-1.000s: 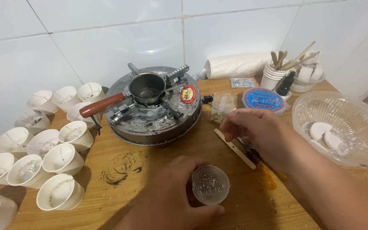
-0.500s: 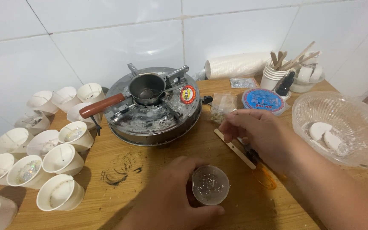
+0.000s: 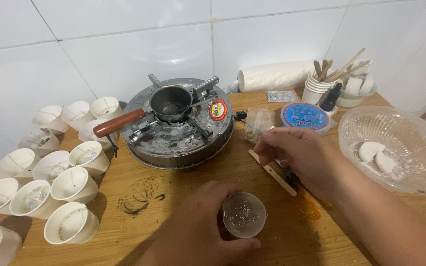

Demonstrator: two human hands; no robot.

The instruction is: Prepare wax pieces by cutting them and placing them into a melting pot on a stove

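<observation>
From the head view, my left hand (image 3: 193, 231) fingers wrap the small cup (image 3: 244, 214) near the table (image 3: 139, 216) front edge; my right hand (image 3: 299, 152) pinches nothing I can see over the wooden stick (image 3: 272, 172). The cup looks light and crushable, so hold its sides gently. Wood table, white tiled wall

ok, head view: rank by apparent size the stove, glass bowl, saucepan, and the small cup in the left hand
1. Stove and glass bowl: look about alike, and the bowl is cut off at the frame edge, so unranked.
2. Saucepan, counting its handle.
3. Small cup held by the left hand.
</observation>
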